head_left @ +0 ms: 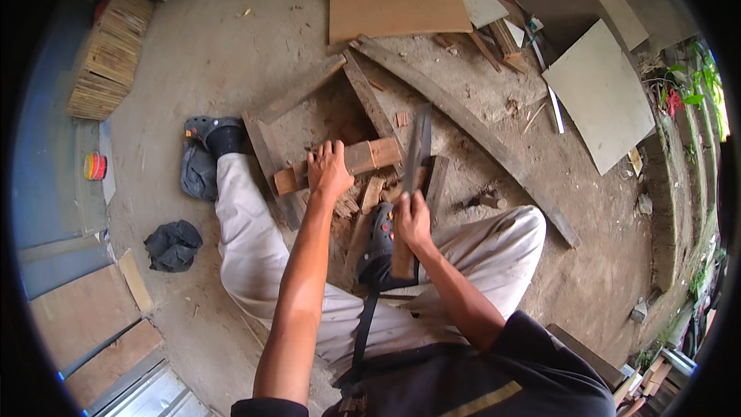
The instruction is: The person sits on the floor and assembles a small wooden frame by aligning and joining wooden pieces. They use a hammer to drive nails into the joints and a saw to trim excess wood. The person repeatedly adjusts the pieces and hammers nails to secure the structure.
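Fingers, left hand (330,174): bent over the upper face and far edge of one brown, squared wooden block (359,157), holding it from above. Purpose, as judged: to keep the block from sliding or rolling. The block lies crosswise beneath these fingers, its ends reaching out to either side of them.

Support: one rough, grey-brown wooden frame (370,96), extending beyond the left fingertips. The block appears to bridge its two side boards, likely for a raised bearing; the exact contact under the block is hidden.

Fingers, right hand (413,220): closed around one long, grey, flat metal blade tool with a brown wooden lower part (417,150). Blade points away from the fingers, its side just beside the block's right end; wood shows on the near side of the fist. Such a grip probably serves control of the blade's length. Saw or knife: cannot tell, edge blurred. Touching the block or apart: cannot tell.

One dark grey, perforated clog (380,233), worn: just left of the right fingers.

Small, reddish-brown wood offcuts (346,205): loose on the ground, near side of the left fingers.

One long, grey-brown wooden plank (471,120): flat on the ground, beyond and to the right of both hands' fingers.
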The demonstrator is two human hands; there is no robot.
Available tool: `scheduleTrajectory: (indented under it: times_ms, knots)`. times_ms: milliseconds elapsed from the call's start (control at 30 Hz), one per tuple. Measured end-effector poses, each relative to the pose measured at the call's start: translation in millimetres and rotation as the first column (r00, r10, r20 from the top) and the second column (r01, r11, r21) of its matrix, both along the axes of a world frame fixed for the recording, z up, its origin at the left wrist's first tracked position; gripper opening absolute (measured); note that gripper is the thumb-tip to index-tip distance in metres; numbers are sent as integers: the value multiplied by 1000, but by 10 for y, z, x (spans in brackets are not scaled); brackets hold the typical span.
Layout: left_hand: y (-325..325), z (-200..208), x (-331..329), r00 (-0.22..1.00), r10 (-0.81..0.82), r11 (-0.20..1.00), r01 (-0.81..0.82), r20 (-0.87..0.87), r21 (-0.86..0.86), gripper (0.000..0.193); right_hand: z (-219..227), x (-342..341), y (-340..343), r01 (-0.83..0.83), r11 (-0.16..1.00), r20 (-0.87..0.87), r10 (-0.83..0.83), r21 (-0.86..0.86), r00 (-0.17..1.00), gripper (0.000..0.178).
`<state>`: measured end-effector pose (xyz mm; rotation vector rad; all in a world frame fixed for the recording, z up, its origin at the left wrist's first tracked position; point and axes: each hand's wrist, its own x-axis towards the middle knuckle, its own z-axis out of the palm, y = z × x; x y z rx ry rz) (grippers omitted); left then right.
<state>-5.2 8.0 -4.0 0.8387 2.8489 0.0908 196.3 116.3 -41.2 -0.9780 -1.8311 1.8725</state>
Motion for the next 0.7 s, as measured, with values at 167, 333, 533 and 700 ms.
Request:
scheduleTrajectory:
  times_ms: [167,333,533,700]
  knots:
    - [-6,6,14,1000,3,1000,-3,3,12,55,-43,-69,-9,-436,893,336,379,110,862,25]
    - [-5,-40,16,1000,-1,1000,1,-16,-12,55,13,-91,4,-112,991,176,98,73,980,26]
    - [-14,-91,11,999,9,1000,-9,-42,0,64,78,-177,55,29,998,145,-36,50,989,25]
    - [8,-50,26,1000,14,1000,-14,-25,-22,56,59,-279,91,-268,946,234,223,180,946,28]
